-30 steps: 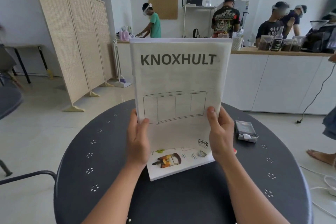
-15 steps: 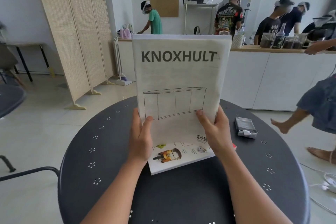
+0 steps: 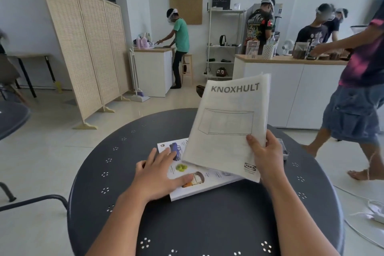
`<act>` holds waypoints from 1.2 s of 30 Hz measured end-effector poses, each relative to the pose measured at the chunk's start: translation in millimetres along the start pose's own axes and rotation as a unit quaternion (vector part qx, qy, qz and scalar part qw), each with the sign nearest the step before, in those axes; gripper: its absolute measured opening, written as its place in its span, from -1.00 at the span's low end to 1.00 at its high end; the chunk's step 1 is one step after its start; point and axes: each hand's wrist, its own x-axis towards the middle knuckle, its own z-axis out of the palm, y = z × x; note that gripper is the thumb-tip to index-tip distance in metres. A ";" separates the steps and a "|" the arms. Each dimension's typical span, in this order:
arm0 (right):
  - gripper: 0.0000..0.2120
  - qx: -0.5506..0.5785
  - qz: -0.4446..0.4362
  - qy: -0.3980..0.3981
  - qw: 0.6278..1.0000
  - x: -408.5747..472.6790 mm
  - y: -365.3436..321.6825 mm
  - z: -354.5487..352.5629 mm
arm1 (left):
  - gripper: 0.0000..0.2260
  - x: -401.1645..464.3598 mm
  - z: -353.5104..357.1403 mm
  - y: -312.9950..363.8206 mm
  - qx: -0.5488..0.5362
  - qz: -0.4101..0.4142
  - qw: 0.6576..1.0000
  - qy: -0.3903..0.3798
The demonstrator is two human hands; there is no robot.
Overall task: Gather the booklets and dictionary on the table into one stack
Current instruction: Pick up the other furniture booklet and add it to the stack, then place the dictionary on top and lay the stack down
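Note:
My right hand (image 3: 266,158) grips the lower right edge of the white KNOXHULT booklets (image 3: 228,127), several thin ones held together, tilted above the round dark table (image 3: 207,224). Under them lies a white picture dictionary (image 3: 193,183) with coloured drawings, flat on the table. My left hand (image 3: 160,174) rests flat on the dictionary's left part, fingers spread, holding nothing.
A small grey box (image 3: 283,149) sits on the table just behind my right hand, mostly hidden. A person in denim shorts (image 3: 353,97) walks past close to the table's right side. A white cable and socket strip (image 3: 374,212) lie on the floor right. A chair arm (image 3: 31,201) is at left.
My left hand let go of the booklets and came down onto the dictionary. My right hand alone swung the booklets to the right and lower. The walking person came nearer.

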 end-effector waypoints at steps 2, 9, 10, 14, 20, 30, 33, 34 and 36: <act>-0.84 -0.008 0.011 0.015 1.000 1.3 2.2 -2.8 | -0.06 -3.3 -2.6 0.3 0.004 -0.010 1.000 -0.004; -0.85 -0.024 0.052 0.015 0.998 2.2 7.8 -1.9 | -0.48 -28.2 -22.8 16.3 0.115 -0.070 0.986 0.100; -0.86 -0.024 0.060 0.013 0.998 2.1 8.8 -2.1 | -0.49 -28.3 -31.5 15.3 0.101 -0.078 0.988 0.086; -0.88 -0.029 0.089 -0.002 0.996 1.1 12.3 -2.6 | -0.32 -17.6 -38.9 10.4 0.043 -0.107 0.993 0.004; -0.85 -0.067 0.106 -0.028 0.992 1.5 12.7 -5.0 | -0.31 -13.6 -49.4 19.1 -0.052 -0.162 0.984 -0.056; -0.88 -0.033 0.115 -0.024 0.993 0.7 11.0 -7.3 | -0.65 -24.2 -32.6 -33.5 -0.491 -0.056 0.869 0.029; -0.86 0.007 0.113 -0.003 0.994 0.4 13.4 -8.0 | -0.69 -28.4 -23.1 -44.7 -0.578 -0.022 0.805 0.135; -0.86 0.013 0.110 0.004 0.994 0.3 13.4 -7.9 | -0.70 -27.1 -22.1 -46.5 -0.605 -0.023 0.777 0.170; -0.87 0.008 0.103 0.015 0.995 0.7 13.7 -6.9 | -0.68 -23.9 -22.5 -47.8 -0.646 -0.037 0.725 0.234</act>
